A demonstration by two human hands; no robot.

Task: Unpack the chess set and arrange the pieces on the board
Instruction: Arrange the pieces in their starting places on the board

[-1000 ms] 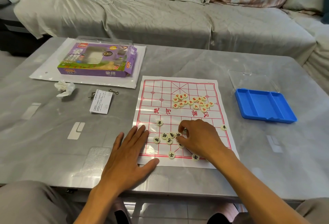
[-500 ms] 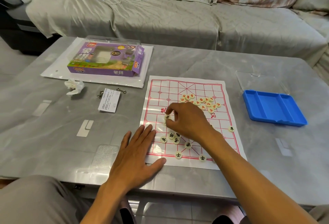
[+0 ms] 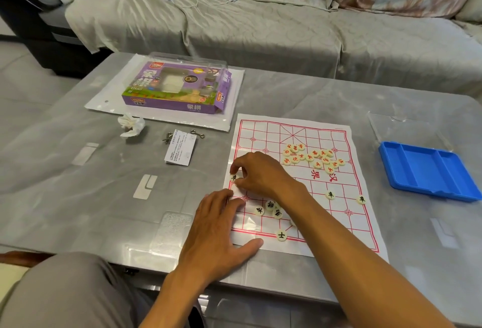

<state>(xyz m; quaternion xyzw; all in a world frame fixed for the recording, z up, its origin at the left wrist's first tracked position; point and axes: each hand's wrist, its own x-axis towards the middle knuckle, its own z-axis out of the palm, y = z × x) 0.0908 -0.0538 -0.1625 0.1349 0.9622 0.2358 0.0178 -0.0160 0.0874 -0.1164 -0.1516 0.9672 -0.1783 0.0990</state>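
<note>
Behind, draped sofa [image 3: 260,27] — grey table [image 3: 78,171], paper board [image 3: 339,223].

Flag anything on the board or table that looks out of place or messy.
The red pieces lie in a loose heap on the board, off the grid points. A crumpled tissue sits on the table near the purple box.

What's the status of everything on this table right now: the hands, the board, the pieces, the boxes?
Right hand: pinches a black-marked piece at the board's left edge.
Left hand: flat, pressing the board's near-left corner.
Board: unrolled flat.
Red-marked pieces: heaped, unsorted.
Other black-marked pieces: partly placed, some clustered.
Purple box: end flap open.
Blue tray: empty.
Tissue: crumpled.
</note>
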